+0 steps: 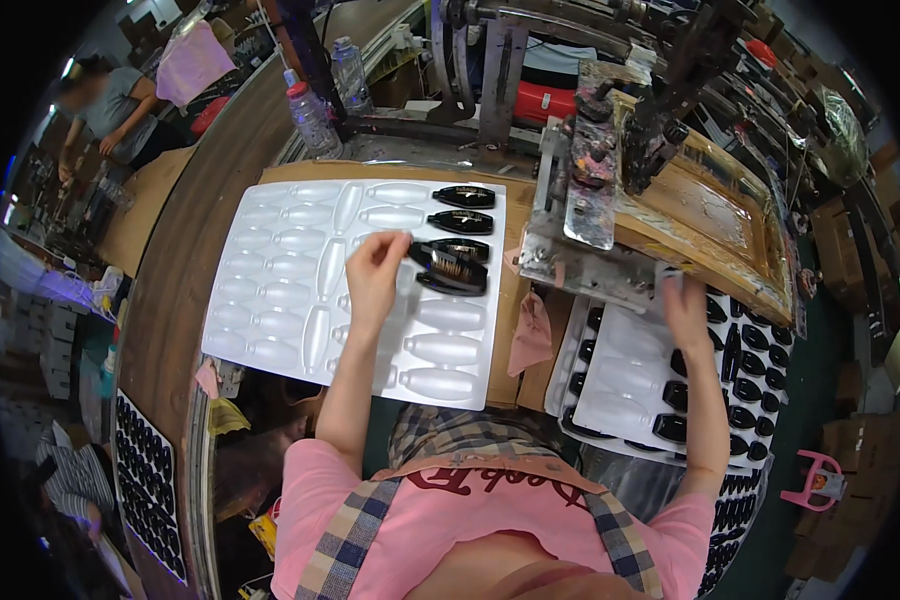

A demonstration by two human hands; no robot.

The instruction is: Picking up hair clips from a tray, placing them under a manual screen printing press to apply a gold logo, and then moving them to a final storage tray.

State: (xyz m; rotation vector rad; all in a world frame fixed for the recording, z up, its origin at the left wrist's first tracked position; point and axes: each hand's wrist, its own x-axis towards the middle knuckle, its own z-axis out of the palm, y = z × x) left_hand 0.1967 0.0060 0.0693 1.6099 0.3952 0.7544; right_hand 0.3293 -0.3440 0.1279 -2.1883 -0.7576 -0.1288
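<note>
Above the white tray (pixel 300 238), the left hand (pixel 377 272) pinches a black piece (pixel 452 268) by one end, likely sparing its print; the right hand's (pixel 685 312) grip is unclear.

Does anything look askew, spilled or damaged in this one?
Nothing looks spilled or broken. One black piece sits slanted over the neater column on the white tray, but the left hand holds its end. A pink cloth lies rumpled beside the tray, looking untidy at most.

Head cam (wide fisheye) looks down on hands (pixel 374 277) from close abv.
</note>
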